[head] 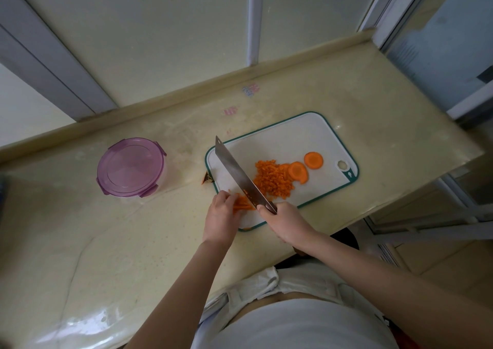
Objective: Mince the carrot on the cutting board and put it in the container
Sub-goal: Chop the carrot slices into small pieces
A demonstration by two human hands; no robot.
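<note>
I get a single view, from the head camera: wide-angle, worn high, facing forward and steeply down onto the desk (80,242). It hangs fairly near the board (280,140), which sits just right of mid-frame. The wearer's torso (293,322) fills the bottom edge, and wall panels (173,42) bow across the top

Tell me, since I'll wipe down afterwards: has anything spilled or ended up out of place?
A small brownish carrot scrap lies off the cutting board, on the countertop beside its left edge. The round container meant for the mince has its purple lid on. Nothing else stands out.
</note>
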